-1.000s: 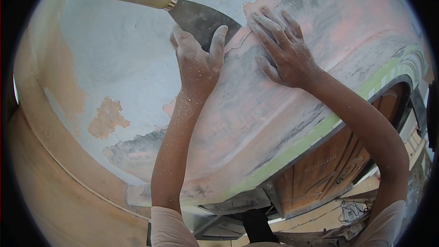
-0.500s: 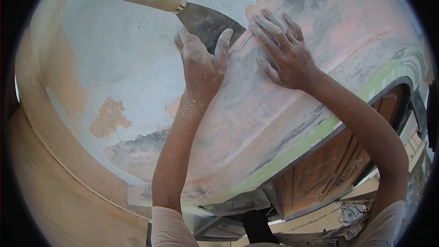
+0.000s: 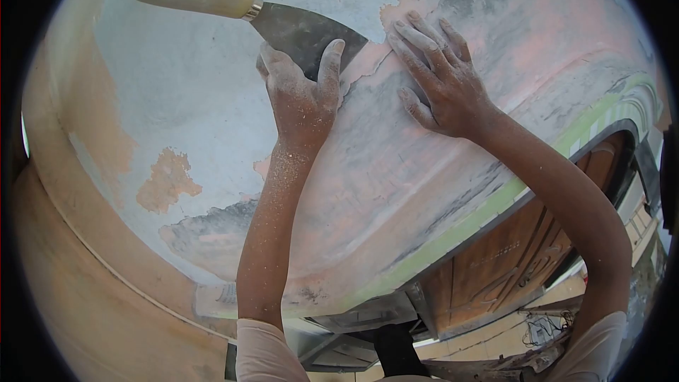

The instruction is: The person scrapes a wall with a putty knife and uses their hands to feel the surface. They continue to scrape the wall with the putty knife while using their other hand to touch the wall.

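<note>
My left hand (image 3: 300,92), whitened with dust, grips the metal blade of a putty knife (image 3: 304,32), thumb on top and the other fingers partly hidden beneath. The knife's beige handle points to the upper left. Its blade edge meets the patchy blue, grey and pink surface (image 3: 375,170) by a raised, cracked pink strip (image 3: 368,67). To the right, my right hand (image 3: 445,85) lies on the same surface with its fingers spread, holding nothing.
Green and white masking tape (image 3: 438,240) runs along the surface's lower edge. Beyond it are a brown panelled door (image 3: 488,269) and tangled wires (image 3: 548,329). An orange-brown curved surface (image 3: 106,276) borders the left side.
My left hand and the putty knife have shifted a little to the left, showing more of the cracked strip. My right hand has stayed nearly in place.
</note>
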A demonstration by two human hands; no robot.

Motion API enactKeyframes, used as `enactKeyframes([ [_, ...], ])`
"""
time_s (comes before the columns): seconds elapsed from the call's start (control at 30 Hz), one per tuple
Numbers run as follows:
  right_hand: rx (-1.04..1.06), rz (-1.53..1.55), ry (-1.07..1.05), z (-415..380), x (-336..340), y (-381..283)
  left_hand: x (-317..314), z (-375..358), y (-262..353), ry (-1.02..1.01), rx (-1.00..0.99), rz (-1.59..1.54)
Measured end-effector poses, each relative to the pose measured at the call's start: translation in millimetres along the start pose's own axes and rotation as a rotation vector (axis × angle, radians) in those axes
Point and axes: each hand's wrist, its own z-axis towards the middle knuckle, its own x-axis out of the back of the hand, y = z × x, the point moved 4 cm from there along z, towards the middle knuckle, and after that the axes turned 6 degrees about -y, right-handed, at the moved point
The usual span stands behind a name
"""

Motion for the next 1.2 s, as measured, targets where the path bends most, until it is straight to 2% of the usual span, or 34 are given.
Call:
enactKeyframes([
  [0.03,0.004,0.002,-0.003,1,0,0,1,3,2,-0.009,0.001,0.015],
  [0.07,0.003,0.001,-0.006,1,0,0,4,6,2,0.054,0.093,-0.111],
  [0.2,-0.005,0.008,-0.004,0,-1,0,-3,-4,12,-0.034,-0.109,0.135],
  [0.3,-0.009,0.003,-0.025,0,0,0,6,5,3,0.07,0.071,-0.132],
  [0.4,0.001,0.009,0.004,-1,-2,0,-1,-3,10,0.071,-0.044,0.03],
  [0.5,0.003,0.003,-0.007,-1,-2,1,7,4,5,0.048,0.002,-0.006],
  [0.53,0.008,0.001,-0.003,0,-1,2,9,8,2,0.078,0.101,-0.151],
  [0.67,-0.002,0.003,-0.001,-2,-2,0,-1,-2,3,-0.038,-0.089,0.096],
  [0.8,0.005,-0.006,-0.003,-1,-1,0,6,6,0,0.064,0.11,-0.107],
  [0.9,-0.005,0.01,-0.016,-1,0,0,-1,-3,9,-0.023,-0.157,0.142],
  [1.0,-0.005,0.004,-0.028,0,-1,0,4,4,6,0.059,0.106,-0.142],
  [1.1,0.002,0.006,-0.005,-1,-1,0,-3,-2,6,0.015,-0.058,-0.029],
  [1.2,-0.002,-0.005,-0.018,0,-1,0,0,1,6,0.089,0.167,-0.307],
])
